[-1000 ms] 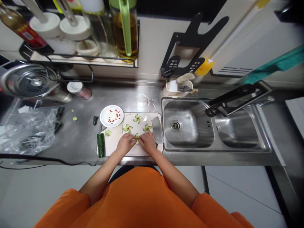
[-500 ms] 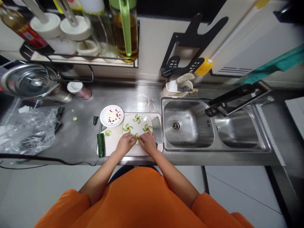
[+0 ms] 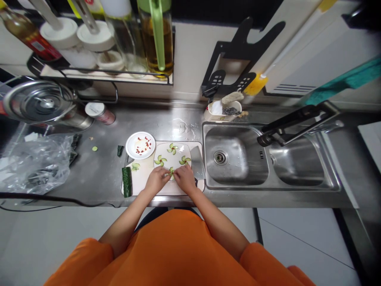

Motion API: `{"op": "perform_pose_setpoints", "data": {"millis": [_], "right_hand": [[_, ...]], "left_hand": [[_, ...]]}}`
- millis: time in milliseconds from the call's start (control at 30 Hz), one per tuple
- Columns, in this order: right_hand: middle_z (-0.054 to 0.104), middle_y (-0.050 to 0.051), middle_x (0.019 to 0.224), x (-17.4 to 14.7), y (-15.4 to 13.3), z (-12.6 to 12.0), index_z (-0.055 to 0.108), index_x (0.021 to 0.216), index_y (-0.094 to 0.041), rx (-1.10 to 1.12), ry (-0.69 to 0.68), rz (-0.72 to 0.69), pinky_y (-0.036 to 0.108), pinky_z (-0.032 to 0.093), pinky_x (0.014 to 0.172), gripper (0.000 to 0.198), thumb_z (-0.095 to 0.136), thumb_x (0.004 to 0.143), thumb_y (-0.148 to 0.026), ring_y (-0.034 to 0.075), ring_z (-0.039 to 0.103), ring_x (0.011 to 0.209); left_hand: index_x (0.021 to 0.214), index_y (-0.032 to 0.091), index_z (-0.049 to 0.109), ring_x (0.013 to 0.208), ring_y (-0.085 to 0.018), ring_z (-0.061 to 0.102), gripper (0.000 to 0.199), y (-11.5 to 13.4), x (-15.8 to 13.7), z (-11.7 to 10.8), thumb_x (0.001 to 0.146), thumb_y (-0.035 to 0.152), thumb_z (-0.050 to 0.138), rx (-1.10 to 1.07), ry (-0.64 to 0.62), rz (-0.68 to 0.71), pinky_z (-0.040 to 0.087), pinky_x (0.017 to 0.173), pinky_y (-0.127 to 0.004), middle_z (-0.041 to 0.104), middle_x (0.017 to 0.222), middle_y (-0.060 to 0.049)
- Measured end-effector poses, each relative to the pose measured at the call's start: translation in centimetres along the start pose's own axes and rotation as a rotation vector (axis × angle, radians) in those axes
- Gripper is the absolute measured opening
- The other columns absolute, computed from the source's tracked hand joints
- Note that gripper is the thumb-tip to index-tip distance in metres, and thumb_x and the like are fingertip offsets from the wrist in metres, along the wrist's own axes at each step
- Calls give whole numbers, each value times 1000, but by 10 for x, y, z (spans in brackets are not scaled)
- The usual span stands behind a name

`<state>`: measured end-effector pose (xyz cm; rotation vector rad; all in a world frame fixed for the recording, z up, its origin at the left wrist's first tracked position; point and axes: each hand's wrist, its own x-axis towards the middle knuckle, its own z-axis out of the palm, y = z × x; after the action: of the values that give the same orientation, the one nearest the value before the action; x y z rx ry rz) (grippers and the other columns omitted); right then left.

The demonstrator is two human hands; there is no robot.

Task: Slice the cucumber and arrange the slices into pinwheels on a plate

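Both hands meet at the near edge of a square white plate [image 3: 172, 161] on a cutting board [image 3: 138, 186]. My left hand [image 3: 156, 180], fingers closed in a pinch, touches the left side of a pinwheel of cucumber slices [image 3: 172, 173]. From the right, my right hand [image 3: 185, 178] pinches at the same pinwheel; my fingers partly hide it. Similar cucumber pinwheels with red centres lie at the plate's far edge [image 3: 172, 149], left [image 3: 160, 160] and right [image 3: 185, 160]. Loose cucumber slices [image 3: 135, 167] rest on the board. A knife [image 3: 197, 162] lies right of the plate.
A round white plate [image 3: 140, 145] holds small red bits. A cucumber piece [image 3: 126, 182] lies at the board's left edge, with a cucumber end [image 3: 120, 150] behind it. Plastic bag [image 3: 38, 165] and pot [image 3: 44, 103] are at left; a steel sink [image 3: 238, 159] is at right.
The view has shifted very slightly. Both hands stay at the near pinwheel, with hardly any finger movement visible.
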<state>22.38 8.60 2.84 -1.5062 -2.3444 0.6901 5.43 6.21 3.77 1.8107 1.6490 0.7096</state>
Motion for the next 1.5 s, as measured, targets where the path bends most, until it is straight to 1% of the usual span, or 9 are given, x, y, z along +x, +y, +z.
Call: {"op": "perform_pose_setpoints", "data": {"millis": [300,867,1100,1267,1500], "right_hand": [[60,3,78,0,-5,-4,63,73,-20,-10,-27,37,31,32,75,15,58,86,-23,21,44,88],[59,4,79,0,-2,-2,63,77,-20,-6,-8,2,33,34,81,12,57,87,-24,21,46,90],[59,4,80,1,-4,-1,62,76,-19,-16,8,45,34,34,85,10,59,85,-23,22,47,91],[60,4,81,2,-5,-3,63,76,-19,-11,18,56,33,34,83,9,60,84,-22,22,46,92],[61,5,80,3,-6,-4,64,73,-20,-33,-5,87,31,32,77,16,56,87,-23,22,44,91]], "left_hand": [[82,20,69,77,-16,60,7,0,0,0,77,21,64,2,3,-7,49,76,-28,64,77,-3],[87,20,69,81,-17,61,13,2,2,-1,76,16,63,1,-23,-20,49,79,-29,64,80,-3],[86,20,69,79,-16,60,11,3,1,-2,77,16,62,-5,-14,-20,49,79,-27,64,79,-3],[87,20,69,79,-16,61,12,1,0,-2,78,17,62,-11,-8,-18,49,79,-28,64,80,-4],[87,20,69,81,-16,61,10,-3,-1,-1,78,19,63,-17,0,-20,49,77,-27,64,82,-4]]}}
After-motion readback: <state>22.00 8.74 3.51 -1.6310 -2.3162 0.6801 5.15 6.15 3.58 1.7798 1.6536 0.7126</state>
